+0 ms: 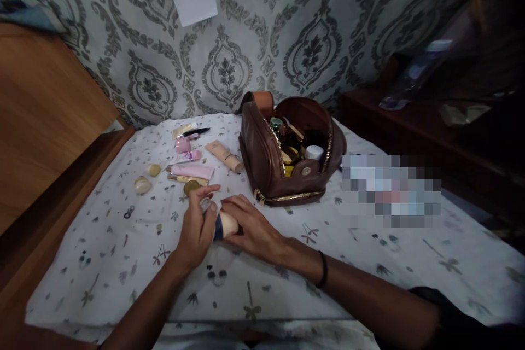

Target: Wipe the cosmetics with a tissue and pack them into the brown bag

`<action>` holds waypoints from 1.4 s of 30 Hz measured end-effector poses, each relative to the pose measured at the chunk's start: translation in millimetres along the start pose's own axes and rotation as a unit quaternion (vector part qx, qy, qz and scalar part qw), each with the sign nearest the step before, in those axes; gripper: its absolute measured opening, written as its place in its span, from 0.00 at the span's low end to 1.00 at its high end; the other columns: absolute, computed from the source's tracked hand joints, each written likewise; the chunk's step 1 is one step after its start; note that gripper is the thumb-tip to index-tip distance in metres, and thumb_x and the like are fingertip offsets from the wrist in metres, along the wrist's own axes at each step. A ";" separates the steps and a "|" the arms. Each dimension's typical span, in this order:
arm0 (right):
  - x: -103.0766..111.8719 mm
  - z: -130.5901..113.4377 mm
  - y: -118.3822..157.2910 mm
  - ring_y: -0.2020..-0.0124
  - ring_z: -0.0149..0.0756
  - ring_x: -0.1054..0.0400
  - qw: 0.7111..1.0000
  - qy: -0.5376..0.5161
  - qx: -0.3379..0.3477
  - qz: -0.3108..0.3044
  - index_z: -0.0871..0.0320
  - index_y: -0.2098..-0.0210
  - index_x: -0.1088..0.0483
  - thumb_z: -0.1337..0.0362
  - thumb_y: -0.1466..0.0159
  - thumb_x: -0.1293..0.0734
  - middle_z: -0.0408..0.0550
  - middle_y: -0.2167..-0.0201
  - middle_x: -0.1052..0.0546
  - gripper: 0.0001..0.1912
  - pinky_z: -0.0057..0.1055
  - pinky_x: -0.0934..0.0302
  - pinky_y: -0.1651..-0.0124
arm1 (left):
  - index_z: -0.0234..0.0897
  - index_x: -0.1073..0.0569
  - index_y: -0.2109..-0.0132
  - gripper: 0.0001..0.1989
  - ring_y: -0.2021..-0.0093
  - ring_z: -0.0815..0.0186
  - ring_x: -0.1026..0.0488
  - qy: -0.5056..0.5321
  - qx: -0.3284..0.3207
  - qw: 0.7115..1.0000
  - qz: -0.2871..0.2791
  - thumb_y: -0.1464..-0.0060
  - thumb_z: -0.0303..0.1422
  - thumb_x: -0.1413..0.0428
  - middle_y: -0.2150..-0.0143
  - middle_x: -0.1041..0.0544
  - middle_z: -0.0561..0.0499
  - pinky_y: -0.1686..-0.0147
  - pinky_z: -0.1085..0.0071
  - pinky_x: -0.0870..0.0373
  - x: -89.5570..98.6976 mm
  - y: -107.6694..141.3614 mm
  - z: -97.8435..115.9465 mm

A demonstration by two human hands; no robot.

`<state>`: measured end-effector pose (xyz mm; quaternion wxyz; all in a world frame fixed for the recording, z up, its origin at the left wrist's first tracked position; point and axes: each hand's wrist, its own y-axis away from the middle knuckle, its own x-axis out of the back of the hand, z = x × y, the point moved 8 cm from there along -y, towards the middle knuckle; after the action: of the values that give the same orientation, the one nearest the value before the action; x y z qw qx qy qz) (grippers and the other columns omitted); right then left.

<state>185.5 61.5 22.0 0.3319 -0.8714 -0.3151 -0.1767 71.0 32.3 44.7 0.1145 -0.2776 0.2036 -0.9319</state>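
My right hand (256, 229) is wrapped around a cream-coloured cosmetic bottle (228, 225) with a dark blue band, held low over the sheet. Close against it, my left hand (196, 229) is curled, with a clear, rounded cap-like piece (204, 205) between thumb and fingers. Whether that piece touches the bottle is hidden. Just beyond my left fingers lies a round olive-gold item (191, 187). Behind my hands stands a brown leather toiletry bag (262, 158), unzipped, with several cosmetics inside, among them a white-lidded jar (314, 153).
Left of the bag lie a beige tube (225, 156), a pink tube (192, 170), a pink bottle (182, 145), a black pen-like stick (197, 132) and two small round containers (143, 185). A wooden panel (53, 120) borders the left; a dark table with a plastic bottle (414, 76) stands right.
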 end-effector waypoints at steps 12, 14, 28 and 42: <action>-13.1 18.6 -2.4 0.57 0.35 0.29 0.886 -0.426 -0.181 0.009 0.55 0.54 0.34 0.56 0.54 0.20 0.44 0.58 0.26 0.32 0.32 0.34 0.51 | 0.39 0.30 0.45 0.29 0.44 0.55 0.29 0.093 0.057 0.994 -0.001 0.36 0.55 0.59 0.44 0.25 0.44 0.46 0.61 0.34 4.6 -8.6 -6.4; -14.4 18.8 -3.0 0.59 0.33 0.29 0.865 -0.460 -0.198 0.018 0.55 0.57 0.34 0.54 0.55 0.20 0.43 0.59 0.27 0.32 0.31 0.35 0.52 | 0.38 0.33 0.40 0.33 0.41 0.54 0.31 0.093 0.023 0.995 -0.011 0.38 0.58 0.57 0.40 0.28 0.43 0.43 0.61 0.35 2.5 -7.6 -1.6; -9.3 20.8 -1.1 0.57 0.35 0.31 0.897 -0.390 -0.206 0.041 0.54 0.51 0.35 0.55 0.54 0.20 0.43 0.58 0.27 0.35 0.30 0.37 0.54 | 0.37 0.30 0.52 0.18 0.62 0.64 0.29 0.048 0.034 0.998 0.030 0.35 0.47 0.52 0.62 0.27 0.51 0.61 0.70 0.33 6.8 -4.3 -2.7; -11.6 30.0 2.2 0.57 0.35 0.29 0.786 -0.554 -0.247 0.115 0.53 0.51 0.30 0.44 0.46 0.26 0.45 0.58 0.24 0.30 0.31 0.34 0.54 | 0.40 0.39 0.38 0.40 0.40 0.50 0.34 -0.079 -0.101 0.991 -0.031 0.52 0.50 0.35 0.42 0.33 0.41 0.42 0.54 0.35 -0.8 -10.5 10.8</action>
<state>181.4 75.9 -6.6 -0.1086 -0.9016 -0.2877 0.3043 76.6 38.5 57.2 0.0726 -0.3671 0.2781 -0.8846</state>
